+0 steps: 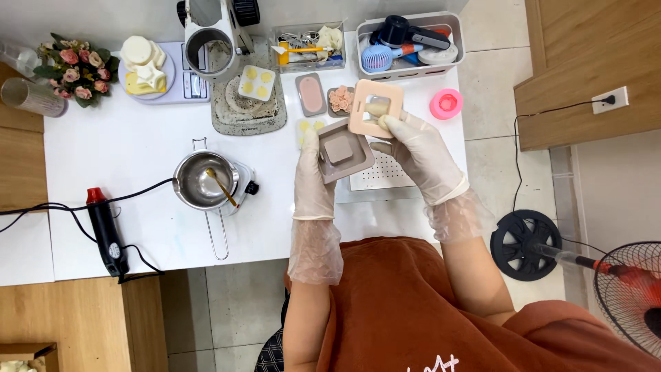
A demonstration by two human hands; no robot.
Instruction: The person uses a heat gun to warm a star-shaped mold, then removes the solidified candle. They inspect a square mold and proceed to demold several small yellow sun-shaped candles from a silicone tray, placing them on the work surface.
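White desk w/ steel pouring pot holding a gold spoon, black-and-red heat gun at left edge, pink flower bunch, white bin of tools at back. Black fan on tiled floor, right.

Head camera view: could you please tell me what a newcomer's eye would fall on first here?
First, the two gloved hands at the centre of the white table: the left hand holds a grey-brown square mould, the right hand a peach square mould just above it. To their left stands a steel pot with a gold spoon inside, and a red-tipped black heat gun lies near the left edge.
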